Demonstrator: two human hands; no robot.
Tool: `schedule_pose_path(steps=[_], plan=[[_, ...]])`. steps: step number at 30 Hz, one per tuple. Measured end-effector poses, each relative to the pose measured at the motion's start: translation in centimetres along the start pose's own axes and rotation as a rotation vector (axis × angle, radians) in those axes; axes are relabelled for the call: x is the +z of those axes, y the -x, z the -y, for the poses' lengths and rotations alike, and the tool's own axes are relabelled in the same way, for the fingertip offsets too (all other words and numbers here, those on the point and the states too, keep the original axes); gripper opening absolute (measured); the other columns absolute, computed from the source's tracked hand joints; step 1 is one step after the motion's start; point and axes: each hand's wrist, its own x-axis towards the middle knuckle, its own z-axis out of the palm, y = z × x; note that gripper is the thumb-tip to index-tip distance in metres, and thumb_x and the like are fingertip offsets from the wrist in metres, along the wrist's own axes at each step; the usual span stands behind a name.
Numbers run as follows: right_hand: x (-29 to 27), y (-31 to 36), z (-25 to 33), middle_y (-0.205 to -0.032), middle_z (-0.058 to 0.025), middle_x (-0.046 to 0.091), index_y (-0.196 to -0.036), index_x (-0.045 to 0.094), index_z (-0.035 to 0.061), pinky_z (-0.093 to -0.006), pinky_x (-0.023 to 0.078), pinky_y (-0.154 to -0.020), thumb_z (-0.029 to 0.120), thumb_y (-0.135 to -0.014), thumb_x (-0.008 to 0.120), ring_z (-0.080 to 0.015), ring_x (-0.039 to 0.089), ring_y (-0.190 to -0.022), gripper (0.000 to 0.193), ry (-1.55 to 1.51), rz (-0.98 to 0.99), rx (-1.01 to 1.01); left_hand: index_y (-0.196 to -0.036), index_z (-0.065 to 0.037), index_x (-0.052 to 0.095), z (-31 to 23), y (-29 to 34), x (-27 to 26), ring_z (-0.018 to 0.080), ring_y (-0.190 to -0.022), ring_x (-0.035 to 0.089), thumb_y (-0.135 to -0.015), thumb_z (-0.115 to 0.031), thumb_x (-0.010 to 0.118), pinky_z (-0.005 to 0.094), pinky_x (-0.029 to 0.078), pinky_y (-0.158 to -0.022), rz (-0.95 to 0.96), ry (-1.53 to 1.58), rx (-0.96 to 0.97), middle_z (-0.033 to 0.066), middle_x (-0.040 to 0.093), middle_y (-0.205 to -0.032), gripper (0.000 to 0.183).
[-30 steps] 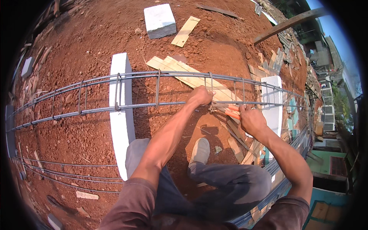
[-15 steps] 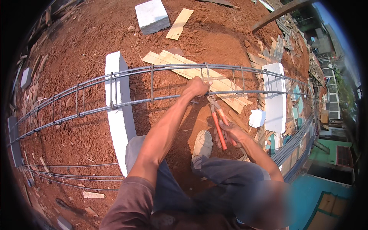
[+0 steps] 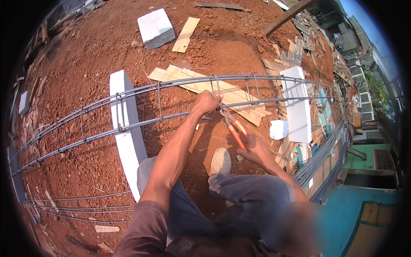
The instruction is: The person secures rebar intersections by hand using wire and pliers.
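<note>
Cage (image 3: 184, 81) spans white blocks (image 3: 126, 150), stirrups (image 3: 160, 100) already spaced along. Left hand (image 3: 205, 103): fingers curled at lower bar (image 3: 175, 116), hold unclear. Right hand (image 3: 257, 150) grips part-spread pincers (image 3: 236, 136). Crossing there seems unfinished; other ties too small to judge.

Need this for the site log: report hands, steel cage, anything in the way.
Left hand gripping rebar cage. Right hand holding orange-handled pincers, head near lower bar. Cage spans white blocks; planks below, not blocking hands.

Long rebar cage (image 3: 159, 100), orange-handled pincers (image 3: 233, 132) tilted beside it
</note>
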Motion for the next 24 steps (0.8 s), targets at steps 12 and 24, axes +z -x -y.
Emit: schedule_pose_path(steps=[12, 24], plan=[[3.8, -2.3, -3.0, -0.115, -0.0294, 0.062, -0.120, 0.052, -0.0009, -0.0551, 0.054, -0.080, 0.023, -0.098, 0.053, -0.0451, 0.070, -0.096, 0.033, 0.380, -0.285, 0.258, -0.104, 0.010, 0.065, -5.2, 15.2, 5.2, 0.0491, -0.088, 0.069, -0.090, -0.022, 0.065, 0.0520, 0.055, -0.077, 0.023, 0.205, 0.096, 0.0324, 0.069, -0.088, 0.034], [5.9, -0.1, -3.3, -0.086, -0.0315, 0.069, -0.088, 0.072, -0.0035, -0.0520, 0.051, -0.076, 0.039, -0.098, 0.058, -0.0438, 0.070, -0.087, 0.045, -0.094, -0.153, 0.283, -0.091, 0.001, 0.072, -4.6, 17.5, 10.2, 0.0252, -0.057, 0.062, -0.100, -0.022, 0.059, 0.0398, 0.049, -0.057, -0.120, 0.669, 0.070, 0.0176, 0.067, -0.068, 0.028]])
